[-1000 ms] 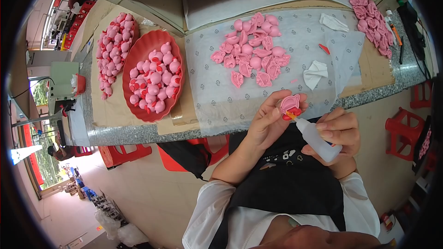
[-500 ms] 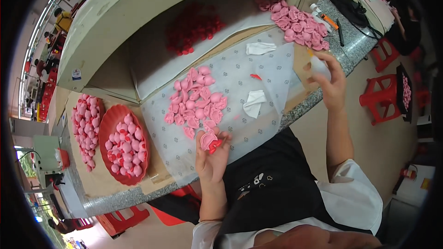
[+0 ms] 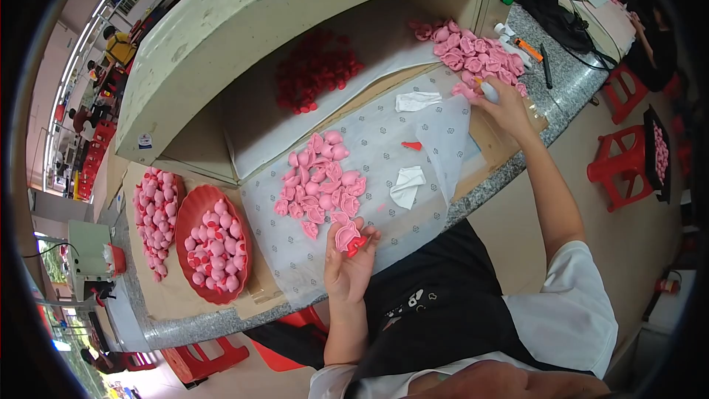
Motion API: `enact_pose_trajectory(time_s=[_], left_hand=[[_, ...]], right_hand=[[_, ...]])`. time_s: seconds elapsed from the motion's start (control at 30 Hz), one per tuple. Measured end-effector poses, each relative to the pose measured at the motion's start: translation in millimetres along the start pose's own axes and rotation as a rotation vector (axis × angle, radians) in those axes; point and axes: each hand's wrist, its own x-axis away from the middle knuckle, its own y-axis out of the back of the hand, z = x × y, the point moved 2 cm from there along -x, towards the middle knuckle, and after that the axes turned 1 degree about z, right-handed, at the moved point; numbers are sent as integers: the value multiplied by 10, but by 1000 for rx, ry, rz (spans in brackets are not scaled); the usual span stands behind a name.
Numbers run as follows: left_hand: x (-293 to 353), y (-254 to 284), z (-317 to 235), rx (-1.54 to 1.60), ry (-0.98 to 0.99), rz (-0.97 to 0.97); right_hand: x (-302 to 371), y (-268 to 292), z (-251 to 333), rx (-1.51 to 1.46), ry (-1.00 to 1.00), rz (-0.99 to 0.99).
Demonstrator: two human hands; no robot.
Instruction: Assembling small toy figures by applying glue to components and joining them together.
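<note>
My left hand is closed at the table's near side, its fingertips around a pink hollow shell-like piece and a small red piece. Just beyond those fingers lies a loose heap of similar pink pieces on patterned white paper. Farther off to the right, my right hand is closed on a small white squeeze bottle with a yellow tip. That tip is by the edge of a second heap of pink pieces; whether it touches them I cannot tell.
A red scalloped dish of pink-and-red pieces stands at left, another filled container beside it. A grey-green housing arches over a red heap. White cloths lie mid-table; pens lie far right.
My right hand has moved away and left with the bottle, up to the far-right pink heap. The left hand keeps the pink and red pieces. The whole view has shifted slightly.
</note>
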Motion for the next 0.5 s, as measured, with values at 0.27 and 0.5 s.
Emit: enact_pose_trajectory(time_s=[0.27, 0.5], left_hand=[[-58, 12, 70, 127, 24, -28], [-35, 2, 46, 127, 9, 6]], right_hand=[[479, 186, -92, -224, -206, -135], [546, 434, 36, 42, -310, 171]])
